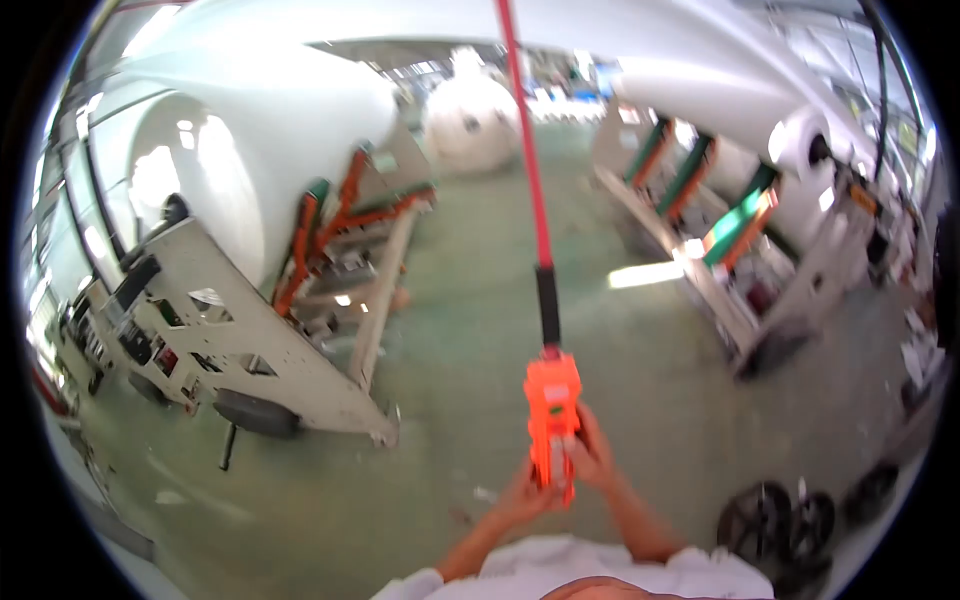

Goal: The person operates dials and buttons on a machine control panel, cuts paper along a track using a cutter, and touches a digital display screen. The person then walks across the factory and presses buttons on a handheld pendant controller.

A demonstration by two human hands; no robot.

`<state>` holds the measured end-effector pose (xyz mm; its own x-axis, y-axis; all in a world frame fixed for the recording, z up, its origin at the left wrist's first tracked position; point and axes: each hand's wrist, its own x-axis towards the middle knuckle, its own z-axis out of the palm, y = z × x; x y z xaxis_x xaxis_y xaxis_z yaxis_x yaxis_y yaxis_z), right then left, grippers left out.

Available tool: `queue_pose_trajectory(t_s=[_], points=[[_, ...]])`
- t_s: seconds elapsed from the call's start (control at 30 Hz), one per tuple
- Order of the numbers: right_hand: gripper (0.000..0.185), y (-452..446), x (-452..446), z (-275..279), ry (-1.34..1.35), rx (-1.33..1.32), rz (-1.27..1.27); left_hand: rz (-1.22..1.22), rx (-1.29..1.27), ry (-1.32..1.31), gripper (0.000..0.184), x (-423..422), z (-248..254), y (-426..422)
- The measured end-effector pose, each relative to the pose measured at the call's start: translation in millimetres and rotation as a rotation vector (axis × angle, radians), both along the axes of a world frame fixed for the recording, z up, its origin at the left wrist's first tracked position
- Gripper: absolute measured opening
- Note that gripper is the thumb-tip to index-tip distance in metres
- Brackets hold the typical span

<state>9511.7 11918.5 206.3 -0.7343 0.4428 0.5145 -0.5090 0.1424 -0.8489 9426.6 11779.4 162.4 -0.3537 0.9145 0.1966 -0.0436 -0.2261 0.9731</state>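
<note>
An orange hoist pendant control [553, 415] hangs in front of me on a long red cable [533, 180] with a black sleeve [548, 305] just above its top. My left hand [527, 494] is closed round the lower left side of the pendant. Against its right side my right hand [592, 455] is closed too, with the thumb lying on the front face near the buttons. Which button, if any, is pressed I cannot tell.
To the left, a huge white roll [215, 170] rests above a pale metal frame [260, 330]. On the right, another white roll [700, 100] lies over a frame with green and orange arms [740, 225]. Black wheels [760, 520] stand at lower right. Green floor [470, 260] runs between.
</note>
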Motion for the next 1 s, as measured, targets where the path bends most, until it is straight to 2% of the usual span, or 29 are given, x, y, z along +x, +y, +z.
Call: queue_pose_trajectory(t_s=[0.03, 0.07, 0.1, 0.2, 0.3, 0.4, 0.6, 0.67, 0.73, 0.8, 1.0], points=[[0.059, 6.5, 2.3, -10.8, 0.004, 0.033, -0.028, -0.013, 0.065, 0.052, 0.069, 1.9, -4.1, 5.9], [0.060, 6.5, 5.4, -7.7, 0.012, 0.004, -0.037, -0.036, -0.022, 0.139, 0.072, -0.5, 1.1, 6.2], [0.060, 9.9, 8.7, -2.1, 0.005, 0.009, -0.025, 0.019, 0.002, 0.113, 0.074, 4.3, -11.0, 8.8], [0.059, 18.5, 20.9, 12.9, -0.050, -0.085, -0.014, -0.035, -0.139, 0.069, 0.064, 10.2, 10.3, 15.7], [0.059, 31.1, 35.2, 22.4, -0.096, -0.164, 0.029, -0.010, -0.071, 0.157, 0.059, 18.0, 9.2, 30.6], [0.057, 40.4, 45.0, 21.4, -0.041, -0.123, -0.022, 0.004, -0.037, 0.072, 0.055, 37.0, 24.0, 46.2], [0.060, 64.0, 83.5, 23.3, -0.109, -0.160, 0.015, 0.031, -0.191, 0.219, 0.057, 50.5, -8.6, 65.6], [0.066, 72.1, 93.4, 10.9, -0.004, -0.071, -0.056, 0.002, -0.144, 0.174, 0.058, 66.6, 0.5, 75.4], [0.069, 77.4, 106.1, 18.0, -0.014, -0.088, -0.081, 0.030, -0.110, 0.225, 0.060, 79.9, 4.9, 88.1], [0.072, 92.4, 128.2, 14.0, -0.148, 0.027, -0.159, 0.009, -0.021, 0.316, 0.061, 94.7, 1.2, 108.1], [0.078, 130.0, 179.6, 30.6, -0.138, 0.047, -0.247, -0.002, 0.087, 0.348, 0.059, 146.8, 5.3, 161.7]])
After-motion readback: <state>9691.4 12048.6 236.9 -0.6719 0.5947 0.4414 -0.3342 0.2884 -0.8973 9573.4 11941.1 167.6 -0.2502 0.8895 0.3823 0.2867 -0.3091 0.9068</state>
